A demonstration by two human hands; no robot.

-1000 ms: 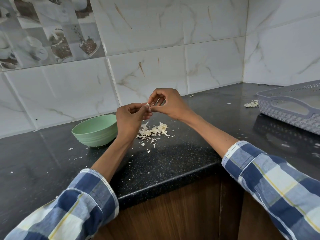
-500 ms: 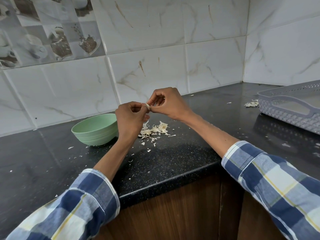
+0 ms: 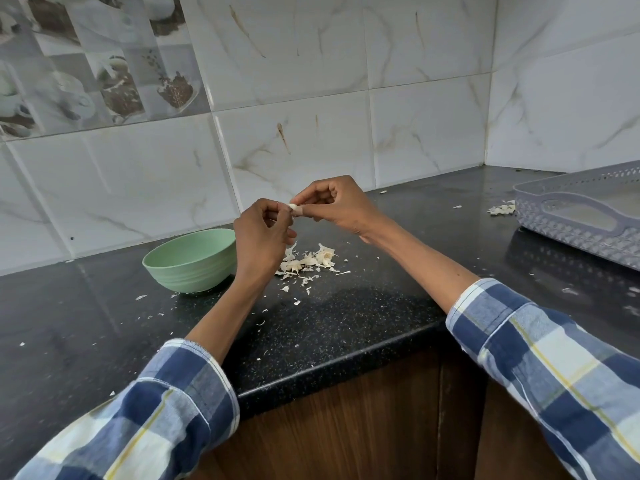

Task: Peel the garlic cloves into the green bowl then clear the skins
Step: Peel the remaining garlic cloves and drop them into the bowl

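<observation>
**Peeling a clove above the skin pile**

I am holding one clove (image 3: pixel 294 208) between both hands, raised above the counter (image 3: pixel 346 323) a little right of the bowl (image 3: pixel 188 261). My left hand (image 3: pixel 262 233) is pinching the clove's near end, fingers curled tight around it, so it is not turning while I work. My right hand (image 3: pixel 334 202) is gripping the far end with thumb and fingertips, placed there, I judge, to pick at the papery skin. Whether any skin is left on the clove I cannot tell; it is too small between the fingers.

I am keeping the hands over the pile of skins (image 3: pixel 308 263) so that whatever flakes off is dropping onto the same spot, which should make the clearing easier. The bowl is sitting just left of my left wrist, close enough for a short drop once the clove is bare; its inside is hidden from here. Smaller flakes are lying scattered toward the near edge, and another clump (image 3: pixel 501 209) is lying far right beside the grey tray (image 3: pixel 575 220), so the sweeping is going to reach wider than the main pile.
</observation>
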